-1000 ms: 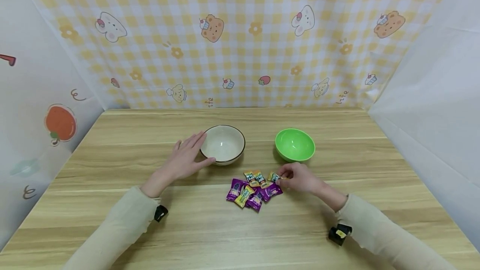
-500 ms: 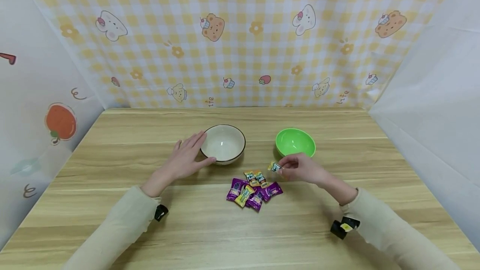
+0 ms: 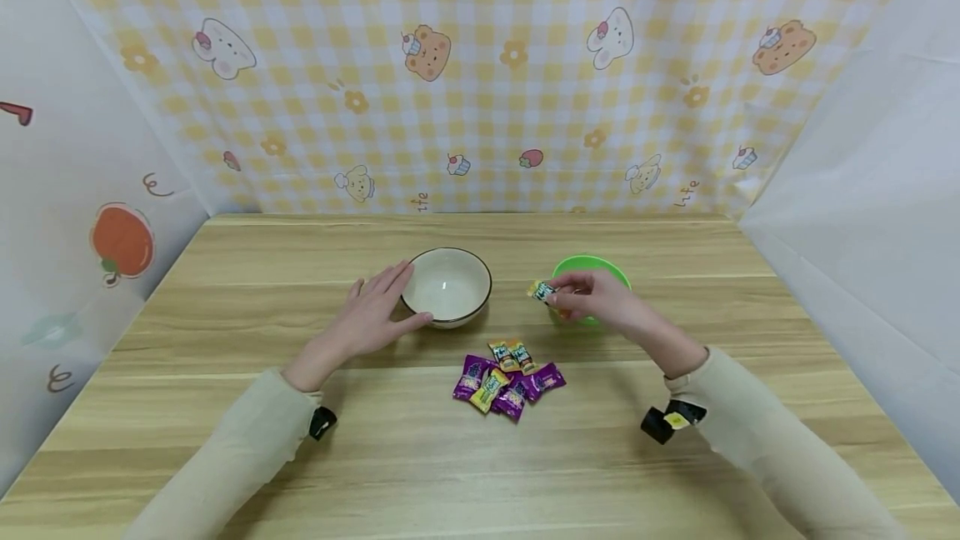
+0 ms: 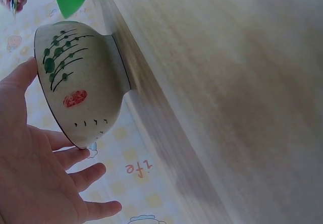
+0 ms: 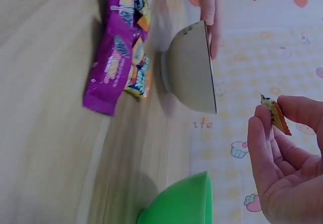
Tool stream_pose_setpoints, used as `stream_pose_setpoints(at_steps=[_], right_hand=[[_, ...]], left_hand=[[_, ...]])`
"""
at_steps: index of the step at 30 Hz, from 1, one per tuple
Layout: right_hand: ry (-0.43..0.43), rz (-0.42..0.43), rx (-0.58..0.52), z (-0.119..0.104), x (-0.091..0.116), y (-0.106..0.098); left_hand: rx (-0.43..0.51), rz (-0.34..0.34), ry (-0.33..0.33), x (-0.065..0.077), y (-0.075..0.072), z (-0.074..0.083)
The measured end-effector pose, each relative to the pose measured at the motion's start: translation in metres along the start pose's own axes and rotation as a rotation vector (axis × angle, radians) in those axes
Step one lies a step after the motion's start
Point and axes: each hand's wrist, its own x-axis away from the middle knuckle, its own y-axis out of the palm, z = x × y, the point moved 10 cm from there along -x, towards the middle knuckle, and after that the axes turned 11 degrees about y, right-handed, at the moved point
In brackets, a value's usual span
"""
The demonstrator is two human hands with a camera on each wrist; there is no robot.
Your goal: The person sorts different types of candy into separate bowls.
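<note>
My right hand [image 3: 596, 298] pinches a small yellow-wrapped candy [image 3: 542, 292] between thumb and fingers, raised in front of and over the near left rim of a green bowl [image 3: 588, 262]. In the right wrist view the candy [image 5: 275, 115] shows edge-on at the fingertips. With fingers spread, my left hand [image 3: 367, 319] touches the rim of a cream bowl [image 3: 447, 286]. Painted leaves and a red spot mark that bowl's outside [image 4: 81, 77] in the left wrist view. Nothing lies in the visible part of the cream bowl; the hand hides much of the green bowl's inside.
Purple-wrapped candies [image 3: 512, 398] and yellow-wrapped candies [image 3: 489, 390] lie in a loose pile on the wooden table [image 3: 420, 473], nearer me than both bowls. A checked cloth [image 3: 480, 107] hangs behind the table's far edge.
My right hand has picked the yellow-wrapped candy off the pile's right side and carried it up and away from me to the green bowl. The left hand stays on the cream bowl.
</note>
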Motion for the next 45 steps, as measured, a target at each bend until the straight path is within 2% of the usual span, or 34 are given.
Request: stream_pose_setpoints(at_steps=[6,21,30,37,45], right_hand=[[0.009,0.002,-0.011,-0.005,-0.013,0.008],[-0.028,-0.063,-0.129,-0.011,-0.039,0.048],[0.005,-0.011,-0.16,-0.019,-0.056,0.056],[-0.036,0.013,-0.108,-0.031,-0.069,0.061],[-0.043,0.071,-0.01,-0.04,-0.083,0.064]], left_hand=[[0.01,0.005,0.001,0.0,0.0,-0.001],[0.002,-0.002,-0.007,-0.001,0.001,-0.003],[0.006,-0.001,-0.004,-0.001,0.003,-0.004],[0.004,-0.012,-0.007,0.0,0.002,-0.003],[0.01,-0.02,-0.012,0.0,0.002,-0.002]])
